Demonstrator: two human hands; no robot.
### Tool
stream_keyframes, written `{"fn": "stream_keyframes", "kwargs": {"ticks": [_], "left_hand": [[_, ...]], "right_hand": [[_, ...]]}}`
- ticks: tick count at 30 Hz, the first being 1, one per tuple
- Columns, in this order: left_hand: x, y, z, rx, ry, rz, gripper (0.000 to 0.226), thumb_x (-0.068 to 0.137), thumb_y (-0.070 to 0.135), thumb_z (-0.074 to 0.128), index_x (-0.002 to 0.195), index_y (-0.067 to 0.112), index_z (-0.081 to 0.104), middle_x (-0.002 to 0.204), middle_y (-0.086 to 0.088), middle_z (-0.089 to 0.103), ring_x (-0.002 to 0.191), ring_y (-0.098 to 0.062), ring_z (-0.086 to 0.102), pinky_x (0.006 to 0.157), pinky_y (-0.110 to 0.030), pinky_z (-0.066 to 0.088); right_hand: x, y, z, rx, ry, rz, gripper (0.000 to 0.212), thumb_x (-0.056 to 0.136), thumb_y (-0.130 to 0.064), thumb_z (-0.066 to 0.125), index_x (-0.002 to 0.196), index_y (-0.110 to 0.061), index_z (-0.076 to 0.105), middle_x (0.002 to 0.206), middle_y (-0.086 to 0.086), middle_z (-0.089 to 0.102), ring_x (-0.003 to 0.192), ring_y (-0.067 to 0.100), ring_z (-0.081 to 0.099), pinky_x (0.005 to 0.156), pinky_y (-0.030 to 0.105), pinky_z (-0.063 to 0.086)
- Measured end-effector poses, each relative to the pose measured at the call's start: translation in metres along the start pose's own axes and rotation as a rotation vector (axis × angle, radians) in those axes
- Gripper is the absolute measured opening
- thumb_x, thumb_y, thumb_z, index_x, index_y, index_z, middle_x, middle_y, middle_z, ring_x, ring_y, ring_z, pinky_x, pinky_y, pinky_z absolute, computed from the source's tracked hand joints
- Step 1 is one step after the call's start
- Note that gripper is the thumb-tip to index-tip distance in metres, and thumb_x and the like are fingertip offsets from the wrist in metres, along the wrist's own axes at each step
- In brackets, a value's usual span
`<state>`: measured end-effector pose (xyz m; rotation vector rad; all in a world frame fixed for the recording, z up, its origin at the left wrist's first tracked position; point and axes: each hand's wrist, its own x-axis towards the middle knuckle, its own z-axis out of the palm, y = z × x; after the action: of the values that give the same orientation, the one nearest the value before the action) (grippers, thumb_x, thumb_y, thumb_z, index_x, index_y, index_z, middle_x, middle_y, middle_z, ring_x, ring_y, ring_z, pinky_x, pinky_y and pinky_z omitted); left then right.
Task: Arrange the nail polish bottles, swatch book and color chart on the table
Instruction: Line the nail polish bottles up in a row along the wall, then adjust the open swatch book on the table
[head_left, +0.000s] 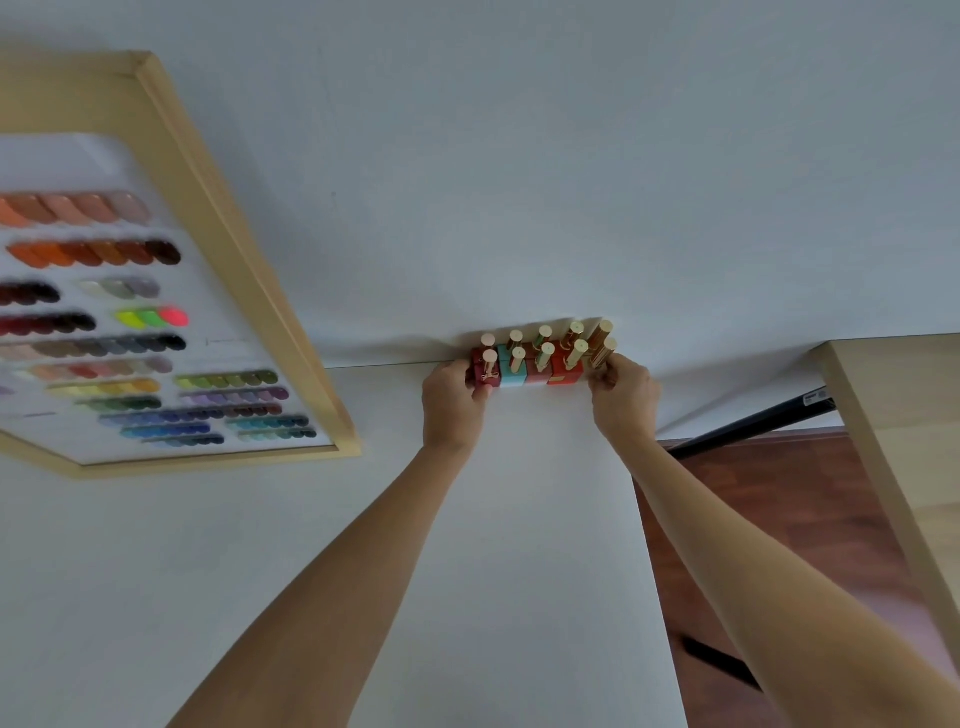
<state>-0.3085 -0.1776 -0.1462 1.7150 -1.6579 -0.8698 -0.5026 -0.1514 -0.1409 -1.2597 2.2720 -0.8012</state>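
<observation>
Several nail polish bottles (540, 361) with gold caps stand packed in two rows at the far edge of the white table (519, 519), against the wall. My left hand (451, 402) presses on the dark red bottle (485, 370) at the left end of the group. My right hand (623, 397) grips the gold-brown bottle (601, 351) at the right end. The color chart (171, 312), a wood-framed board with rows of colored swatches, leans at the left. No swatch book is in view.
The table's right edge runs down at about two thirds of the frame, with red-brown floor (779, 519) beyond it. A light wooden table (893, 415) stands at the far right, and a black bar (753, 426) passes between the two tables.
</observation>
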Motion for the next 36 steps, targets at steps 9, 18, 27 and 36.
{"fn": "stream_keyframes", "kwargs": {"ticks": [9, 18, 27, 36], "left_hand": [[-0.021, 0.016, -0.017, 0.114, -0.096, -0.036, 0.035, 0.08, 0.003, 0.069, 0.114, 0.004, 0.059, 0.112, -0.018, 0.056, 0.102, -0.03, 0.058, 0.094, -0.036, 0.05], [-0.094, 0.04, -0.065, 0.153, -0.168, -0.012, 0.055, 0.087, 0.017, 0.066, 0.137, 0.009, 0.044, 0.13, -0.014, 0.051, 0.119, -0.027, 0.054, 0.102, -0.036, 0.046], [-0.155, 0.047, -0.14, 0.135, -0.044, 0.024, 0.05, 0.087, 0.021, 0.066, 0.133, 0.012, 0.048, 0.127, -0.012, 0.053, 0.114, -0.023, 0.056, 0.097, -0.032, 0.047], [-0.225, 0.013, -0.254, 0.125, 0.109, -0.022, 0.053, 0.087, 0.022, 0.066, 0.135, 0.01, 0.047, 0.132, -0.012, 0.052, 0.121, -0.024, 0.053, 0.103, -0.036, 0.045]], "right_hand": [[-0.02, -0.006, -0.02, 0.025, -0.1, 0.084, 0.015, 0.084, 0.003, 0.056, 0.098, -0.001, 0.055, 0.101, 0.016, 0.065, 0.099, 0.031, 0.061, 0.072, 0.034, 0.045], [-0.084, -0.023, -0.063, 0.043, -0.207, 0.023, 0.052, 0.087, -0.006, 0.061, 0.136, -0.005, 0.044, 0.134, 0.015, 0.055, 0.12, 0.027, 0.055, 0.101, 0.039, 0.043], [-0.139, -0.08, -0.094, 0.077, -0.284, -0.188, 0.038, 0.082, -0.005, 0.065, 0.119, -0.007, 0.059, 0.118, 0.013, 0.061, 0.102, 0.024, 0.061, 0.094, 0.034, 0.048], [-0.224, -0.165, -0.074, 0.082, -0.37, -0.397, 0.033, 0.08, -0.006, 0.069, 0.113, -0.002, 0.063, 0.108, 0.012, 0.068, 0.1, 0.022, 0.062, 0.085, 0.031, 0.048]]}}
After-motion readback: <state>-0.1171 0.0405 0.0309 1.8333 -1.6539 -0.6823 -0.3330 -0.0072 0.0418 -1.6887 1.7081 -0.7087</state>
